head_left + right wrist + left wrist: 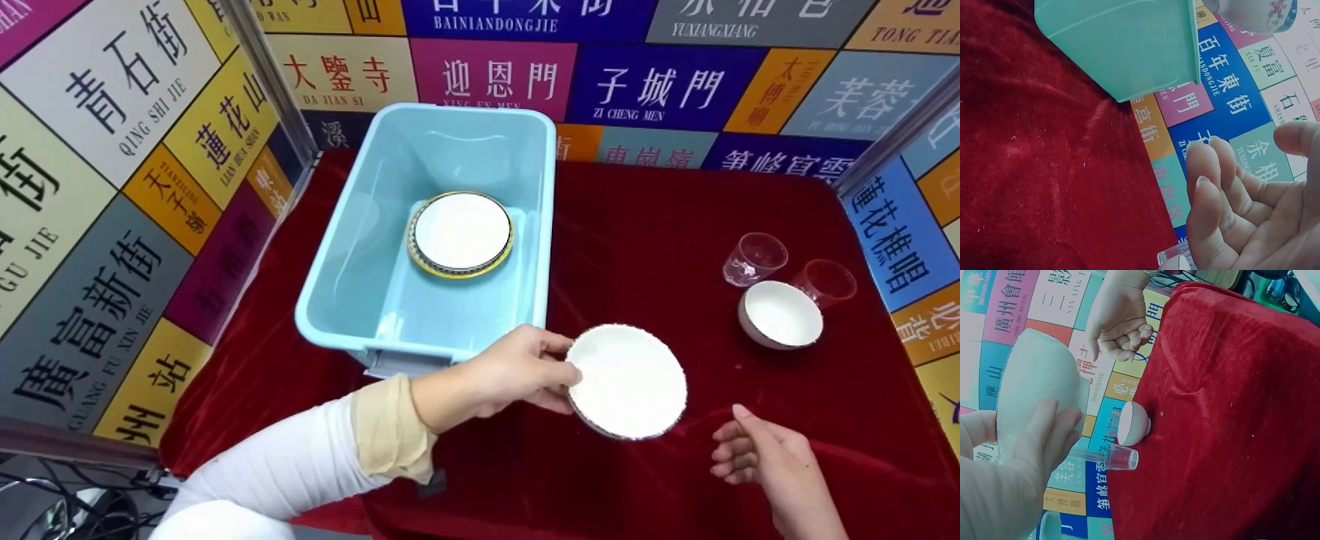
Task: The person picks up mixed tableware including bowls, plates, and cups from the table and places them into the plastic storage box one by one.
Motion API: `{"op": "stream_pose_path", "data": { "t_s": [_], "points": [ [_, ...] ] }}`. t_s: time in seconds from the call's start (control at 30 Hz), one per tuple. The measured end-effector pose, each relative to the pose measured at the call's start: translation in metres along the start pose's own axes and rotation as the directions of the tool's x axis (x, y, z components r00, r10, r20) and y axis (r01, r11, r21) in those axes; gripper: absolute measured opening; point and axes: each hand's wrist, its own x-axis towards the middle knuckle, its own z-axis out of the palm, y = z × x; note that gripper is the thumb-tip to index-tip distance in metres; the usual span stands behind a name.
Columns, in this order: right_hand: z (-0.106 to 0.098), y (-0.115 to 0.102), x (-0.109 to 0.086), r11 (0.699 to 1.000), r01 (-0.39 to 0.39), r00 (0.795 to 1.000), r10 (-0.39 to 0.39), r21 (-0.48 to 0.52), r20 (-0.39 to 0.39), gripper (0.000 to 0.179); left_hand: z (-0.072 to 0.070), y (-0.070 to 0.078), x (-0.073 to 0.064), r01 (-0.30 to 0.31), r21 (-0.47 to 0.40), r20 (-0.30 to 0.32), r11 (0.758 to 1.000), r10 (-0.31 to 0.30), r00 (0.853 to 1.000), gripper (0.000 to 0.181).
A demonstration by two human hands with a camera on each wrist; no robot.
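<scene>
My left hand (517, 371) grips a white bowl (628, 381) by its left rim, in front of the blue tub's near right corner. Thumb at the rim and fingers on the outer wall show in the left wrist view, where the bowl (1044, 377) is tipped on its side. Flowers decorate the part of the bowl (1258, 14) seen in the right wrist view. To the right of it, my right hand (769, 450) hovers with loosely curled fingers and holds nothing. Inside the blue tub (345, 247) lies a small stack of round dishes, a white one (463, 230) on top.
A second white bowl (781, 316) stands on the red cloth (645, 247) at the right. Two clear glasses, a left one (754, 259) and a right one (829, 283), stand just behind it. Panels with printed signs (495, 75) wall the table's back and sides.
</scene>
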Motion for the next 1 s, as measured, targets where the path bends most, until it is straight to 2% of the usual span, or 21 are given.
{"op": "stream_pose_path", "data": {
  "t_s": [0.33,0.57,1.0],
  "points": [
    [-0.003,0.000,0.004,1.000,-0.007,1.000,0.007,0.016,0.006,0.058,-0.012,0.007,-0.006,0.004,0.009,-0.038,1.000,-0.004,0.999,0.046],
    [-0.009,0.001,0.009,0.997,0.007,1.000,-0.006,0.075,-0.014,0.054,-0.021,0.017,-0.011,0.000,0.007,-0.044,1.000,0.000,0.999,0.053],
    [-0.019,0.008,0.020,0.993,0.003,1.000,0.001,0.116,-0.031,0.050,-0.037,0.028,-0.018,-0.025,-0.016,-0.081,1.000,0.024,0.996,0.050]
  ]
}}
